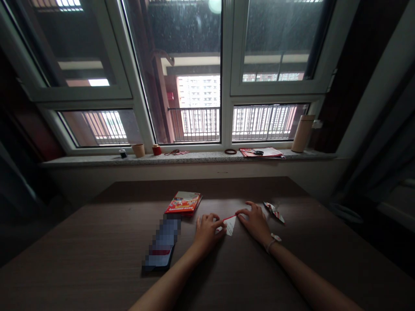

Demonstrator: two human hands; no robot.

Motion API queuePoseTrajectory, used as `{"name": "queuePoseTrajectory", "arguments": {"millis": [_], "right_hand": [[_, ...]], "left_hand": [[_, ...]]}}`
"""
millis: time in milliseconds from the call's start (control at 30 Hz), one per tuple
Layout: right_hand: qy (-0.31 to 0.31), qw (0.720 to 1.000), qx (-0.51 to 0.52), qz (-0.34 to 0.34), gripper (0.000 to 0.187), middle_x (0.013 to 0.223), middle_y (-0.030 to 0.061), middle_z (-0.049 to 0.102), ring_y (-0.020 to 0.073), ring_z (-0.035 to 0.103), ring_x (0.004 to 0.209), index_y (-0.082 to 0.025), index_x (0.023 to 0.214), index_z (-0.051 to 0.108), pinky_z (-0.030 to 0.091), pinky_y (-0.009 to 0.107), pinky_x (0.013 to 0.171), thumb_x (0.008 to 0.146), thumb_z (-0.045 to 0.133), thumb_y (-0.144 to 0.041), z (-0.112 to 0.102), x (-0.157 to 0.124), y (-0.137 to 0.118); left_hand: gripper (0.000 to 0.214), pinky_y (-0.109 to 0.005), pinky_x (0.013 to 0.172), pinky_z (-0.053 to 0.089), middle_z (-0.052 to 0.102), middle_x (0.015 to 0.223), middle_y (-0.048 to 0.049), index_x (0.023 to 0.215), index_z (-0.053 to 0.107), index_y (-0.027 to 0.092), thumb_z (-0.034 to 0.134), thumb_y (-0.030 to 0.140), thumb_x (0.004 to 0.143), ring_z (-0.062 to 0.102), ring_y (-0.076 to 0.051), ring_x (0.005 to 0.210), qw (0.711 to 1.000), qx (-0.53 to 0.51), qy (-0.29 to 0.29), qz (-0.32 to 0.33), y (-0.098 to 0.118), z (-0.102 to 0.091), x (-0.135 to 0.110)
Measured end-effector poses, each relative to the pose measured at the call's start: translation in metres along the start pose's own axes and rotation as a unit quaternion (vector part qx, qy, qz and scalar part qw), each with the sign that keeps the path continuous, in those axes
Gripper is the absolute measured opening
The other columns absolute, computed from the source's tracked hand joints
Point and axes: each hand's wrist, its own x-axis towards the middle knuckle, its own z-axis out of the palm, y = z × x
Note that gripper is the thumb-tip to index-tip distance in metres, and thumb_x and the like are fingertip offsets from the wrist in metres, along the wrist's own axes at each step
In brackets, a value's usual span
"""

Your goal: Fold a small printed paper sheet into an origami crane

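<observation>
A small folded paper [230, 226], white with a red upper edge and roughly triangular, lies on the brown table between my hands. My left hand [210, 229] covers its left side, with the thumb and fingers gripping that end. At the upper right corner, my right hand [254, 219] pinches the paper between thumb and index finger; a bracelet is on that wrist. Just right of this hand rests another folded paper piece [274, 212], white with red and dark print. Parts of the held paper are hidden under my left fingers.
A stack of red printed papers [184, 203] lies left of centre, with a phone [161, 244] nearer me, its screen blurred. On the windowsill [201, 156] stand a paper cup [138, 150], a red spool [157, 150], scissors [258, 152] on papers, and a tall bottle [302, 134].
</observation>
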Motion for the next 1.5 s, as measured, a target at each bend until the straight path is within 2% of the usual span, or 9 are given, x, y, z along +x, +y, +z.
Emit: {"name": "queuePoseTrajectory", "arguments": {"millis": [133, 267, 500, 667, 833, 1100, 1300, 1500], "right_hand": [[-0.011, 1.000, -0.002, 0.006, 0.021, 0.127, 0.0065, 0.048, 0.0296, 0.040, 0.122, -0.035, 0.095, 0.074, 0.037, 0.046, 0.098, 0.085, 0.055, -0.038, -0.002, 0.000, -0.001], [0.008, 0.999, -0.025, -0.027, 0.019, 0.121, 0.0082, 0.051, 0.0291, 0.040, 0.121, -0.033, 0.092, 0.075, 0.035, 0.045, 0.099, 0.084, 0.057, -0.037, -0.005, -0.003, -0.005], [0.022, 0.994, -0.080, -0.073, 0.018, 0.113, 0.0083, 0.055, 0.0285, 0.043, 0.117, -0.032, 0.092, 0.074, 0.025, 0.052, 0.105, 0.083, 0.060, -0.038, -0.009, -0.006, -0.012], [0.022, 0.993, -0.081, -0.086, 0.017, 0.114, 0.0083, 0.056, 0.0268, 0.045, 0.116, -0.028, 0.094, 0.071, 0.022, 0.052, 0.107, 0.085, 0.057, -0.034, -0.008, -0.008, -0.009], [0.005, 0.993, -0.058, -0.107, 0.014, 0.114, 0.0069, 0.058, 0.0239, 0.048, 0.115, -0.025, 0.086, 0.070, 0.018, 0.051, 0.110, 0.085, 0.056, -0.027, -0.007, -0.009, -0.006], [-0.003, 0.995, -0.057, -0.082, 0.014, 0.111, 0.0064, 0.059, 0.0250, 0.049, 0.113, -0.026, 0.083, 0.070, 0.019, 0.053, 0.108, 0.083, 0.057, -0.032, -0.009, -0.010, -0.009], [-0.027, 0.994, -0.067, -0.078, 0.020, 0.114, 0.0080, 0.058, 0.0265, 0.047, 0.116, -0.023, 0.089, 0.067, 0.018, 0.053, 0.109, 0.080, 0.060, -0.040, -0.013, -0.017, -0.016], [-0.041, 0.992, -0.083, -0.085, 0.038, 0.118, 0.0121, 0.056, 0.0297, 0.046, 0.118, -0.019, 0.094, 0.064, 0.016, 0.054, 0.110, 0.073, 0.064, -0.052, -0.015, -0.024, -0.024]], "left_hand": [[0.019, -0.054, 0.107, 0.021, 0.059, 0.117, 0.0008, 0.101, 0.068, 0.038, 0.060, 0.039, 0.084, 0.047, -0.024, 0.112, 1.000, 0.001, 0.001, 0.000, 0.000, 0.000, 0.000], [0.021, -0.054, 0.107, 0.022, 0.059, 0.118, 0.0006, 0.104, 0.068, 0.040, 0.057, 0.039, 0.086, 0.046, -0.024, 0.112, 1.000, 0.004, -0.003, 0.000, 0.000, 0.000, 0.000], [0.022, -0.054, 0.107, 0.023, 0.058, 0.118, 0.0015, 0.106, 0.067, 0.043, 0.056, 0.042, 0.087, 0.046, -0.024, 0.113, 1.000, 0.008, -0.003, 0.004, -0.001, 0.001, 0.000], [0.022, -0.055, 0.107, 0.022, 0.058, 0.118, 0.0012, 0.106, 0.067, 0.042, 0.058, 0.041, 0.086, 0.047, -0.024, 0.113, 1.000, 0.004, -0.002, 0.008, 0.000, 0.000, -0.001], [0.023, -0.055, 0.108, 0.021, 0.058, 0.119, 0.0018, 0.107, 0.066, 0.043, 0.059, 0.041, 0.085, 0.046, -0.024, 0.113, 1.000, 0.004, -0.004, 0.009, 0.001, -0.002, -0.002], [0.023, -0.056, 0.107, 0.022, 0.058, 0.118, 0.0013, 0.106, 0.067, 0.043, 0.061, 0.039, 0.084, 0.047, -0.024, 0.113, 1.000, 0.003, -0.001, 0.009, 0.000, -0.001, -0.001], [0.023, -0.056, 0.107, 0.022, 0.058, 0.118, 0.0021, 0.107, 0.066, 0.044, 0.061, 0.040, 0.084, 0.047, -0.024, 0.112, 1.000, -0.002, 0.005, 0.011, -0.001, 0.001, -0.001], [0.024, -0.055, 0.107, 0.022, 0.058, 0.117, 0.0026, 0.107, 0.066, 0.043, 0.062, 0.039, 0.084, 0.047, -0.023, 0.112, 1.000, -0.003, 0.008, 0.013, -0.003, 0.003, -0.001]]}}
